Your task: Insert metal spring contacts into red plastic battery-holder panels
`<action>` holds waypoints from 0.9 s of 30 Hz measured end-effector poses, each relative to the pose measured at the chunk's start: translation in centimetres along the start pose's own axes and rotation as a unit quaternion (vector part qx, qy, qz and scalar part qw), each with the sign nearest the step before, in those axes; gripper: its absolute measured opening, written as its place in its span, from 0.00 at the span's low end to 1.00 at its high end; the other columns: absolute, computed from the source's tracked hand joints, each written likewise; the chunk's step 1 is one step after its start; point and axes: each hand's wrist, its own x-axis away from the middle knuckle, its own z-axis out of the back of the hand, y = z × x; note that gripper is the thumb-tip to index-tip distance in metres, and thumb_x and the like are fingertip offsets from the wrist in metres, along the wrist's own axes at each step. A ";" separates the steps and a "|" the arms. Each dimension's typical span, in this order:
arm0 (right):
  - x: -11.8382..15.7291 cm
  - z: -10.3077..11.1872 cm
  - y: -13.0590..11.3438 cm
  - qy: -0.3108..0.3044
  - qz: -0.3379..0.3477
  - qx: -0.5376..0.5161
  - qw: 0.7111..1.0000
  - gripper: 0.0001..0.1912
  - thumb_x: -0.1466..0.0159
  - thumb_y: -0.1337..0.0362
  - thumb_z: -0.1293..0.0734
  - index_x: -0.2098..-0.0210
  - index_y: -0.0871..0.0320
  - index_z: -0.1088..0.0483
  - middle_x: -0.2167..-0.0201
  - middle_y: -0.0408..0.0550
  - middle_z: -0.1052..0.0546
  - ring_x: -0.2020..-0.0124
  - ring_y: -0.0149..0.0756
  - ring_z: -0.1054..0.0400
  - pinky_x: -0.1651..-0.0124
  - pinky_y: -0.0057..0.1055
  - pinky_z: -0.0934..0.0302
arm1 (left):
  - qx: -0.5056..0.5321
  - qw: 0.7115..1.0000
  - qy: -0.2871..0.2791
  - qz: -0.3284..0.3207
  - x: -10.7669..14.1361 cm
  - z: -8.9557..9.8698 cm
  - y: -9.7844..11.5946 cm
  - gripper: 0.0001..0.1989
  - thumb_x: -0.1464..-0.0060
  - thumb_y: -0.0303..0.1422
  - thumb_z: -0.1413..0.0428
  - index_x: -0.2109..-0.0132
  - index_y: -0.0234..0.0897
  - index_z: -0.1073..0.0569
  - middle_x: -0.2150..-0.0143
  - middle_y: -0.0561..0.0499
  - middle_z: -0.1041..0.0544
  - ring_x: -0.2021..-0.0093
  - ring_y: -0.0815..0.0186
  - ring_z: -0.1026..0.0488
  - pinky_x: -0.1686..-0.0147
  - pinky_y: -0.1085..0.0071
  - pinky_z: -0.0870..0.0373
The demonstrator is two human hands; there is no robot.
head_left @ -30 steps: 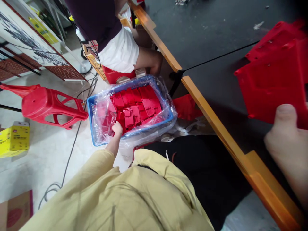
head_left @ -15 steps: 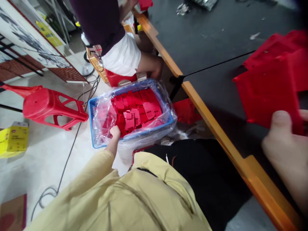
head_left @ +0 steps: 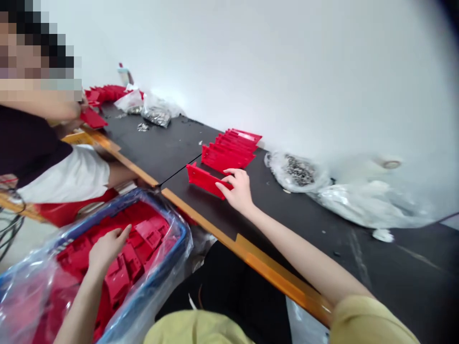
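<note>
On the dark table, my right hand [head_left: 239, 192] grips the right end of a red plastic panel [head_left: 202, 179], thumb in front and fingers over the far side. The panel stands on its long edge. Just behind it, a row of similar red panels [head_left: 227, 155] stands close together. My left hand [head_left: 109, 246] is low over a blue basket [head_left: 181, 246] lined with clear plastic film. Its thumb is apart from its partly curled fingers and nothing shows in it. Beneath lie many red plastic parts [head_left: 118, 282], partly hidden by the hand and film.
A wooden strip [head_left: 201, 217] edges the table [head_left: 165, 157]. Bags of small metal pieces [head_left: 299, 169] and crumpled clear plastic [head_left: 362, 203] lie along the wall. At left a co-worker [head_left: 25, 143] sits near another red panel [head_left: 93, 118] and a curved row of red parts [head_left: 111, 92].
The view has swung from floor and basket up to the table. My right hand's red panel now stands before the row. My left hand has moved from the basket's near rim to over the parts.
</note>
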 end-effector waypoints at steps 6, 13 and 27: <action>-3.4 -2.3 1.3 0.004 -0.061 0.014 0.998 0.08 0.39 0.60 0.28 0.71 0.55 0.28 0.51 0.51 0.25 0.47 0.49 0.37 0.43 0.49 0.42 | 0.140 0.982 0.050 -0.117 1.6 2.1 10.2 0.23 0.44 0.56 0.57 0.67 0.47 0.27 0.69 0.55 0.20 0.65 0.57 0.24 0.67 0.68 0.36; -5.6 -3.8 3.5 -0.010 -0.119 0.026 0.993 0.08 0.38 0.61 0.29 0.71 0.58 0.27 0.48 0.54 0.27 0.43 0.50 0.40 0.38 0.50 0.46 | 0.185 0.945 0.025 -0.269 4.0 0.3 17.9 0.22 0.40 0.52 0.56 0.68 0.42 0.29 0.72 0.54 0.23 0.69 0.63 0.26 0.68 0.71 0.39; -2.5 4.0 -2.0 -0.077 -0.059 0.048 0.994 0.12 0.29 0.55 0.39 0.62 0.57 0.30 0.61 0.43 0.23 0.58 0.30 0.30 0.53 0.26 0.40 | 0.125 0.931 0.033 -0.340 1.3 0.1 24.3 0.17 0.40 0.47 0.51 0.63 0.41 0.25 0.71 0.50 0.21 0.72 0.60 0.27 0.73 0.71 0.39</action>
